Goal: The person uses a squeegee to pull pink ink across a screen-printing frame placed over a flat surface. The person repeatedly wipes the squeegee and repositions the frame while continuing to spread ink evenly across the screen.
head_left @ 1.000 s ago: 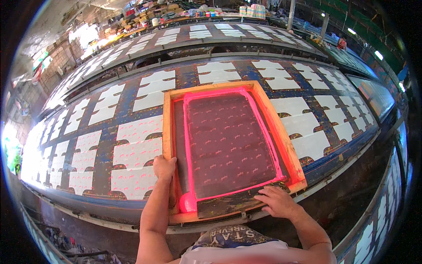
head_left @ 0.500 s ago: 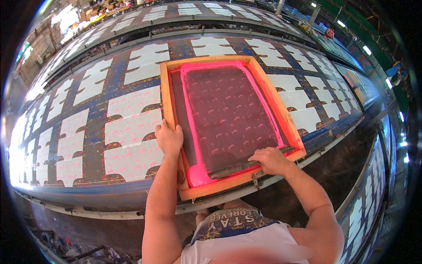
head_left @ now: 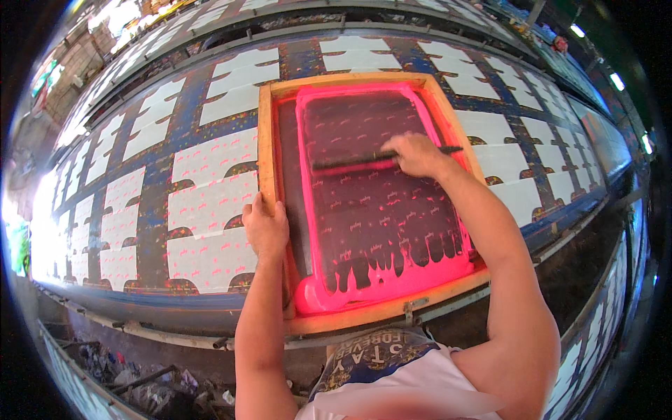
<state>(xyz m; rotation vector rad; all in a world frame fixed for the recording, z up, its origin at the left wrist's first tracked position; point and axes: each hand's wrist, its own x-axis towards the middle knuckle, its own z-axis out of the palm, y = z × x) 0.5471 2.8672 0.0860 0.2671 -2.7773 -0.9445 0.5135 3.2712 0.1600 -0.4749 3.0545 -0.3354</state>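
Observation:
A wooden-framed printing screen (head_left: 329,203) lies on the long table, its dark mesh patterned with small marks. Bright pink ink (head_left: 392,280) pools along its near end and lines the inner edges. My right hand (head_left: 416,155) grips a dark squeegee (head_left: 357,162) that spans most of the mesh, a little beyond its middle. On the left rail of the screen rests my left hand (head_left: 267,227), its fingers wrapped over the wood. White cut fabric pieces (head_left: 213,189) with small pink prints lie just left of the screen.
Unprinted white pieces (head_left: 507,168) lie to the right, with more in rows on the far side. A metal rail (head_left: 168,337) runs along the table's near edge, with a small clamp (head_left: 416,305) by the screen. Scraps (head_left: 161,392) litter the floor at lower left.
My right hand has pushed the squeegee from the screen's near end to past its middle. Pink ink now shows in a ragged band at the near end. My left hand stays on the rail.

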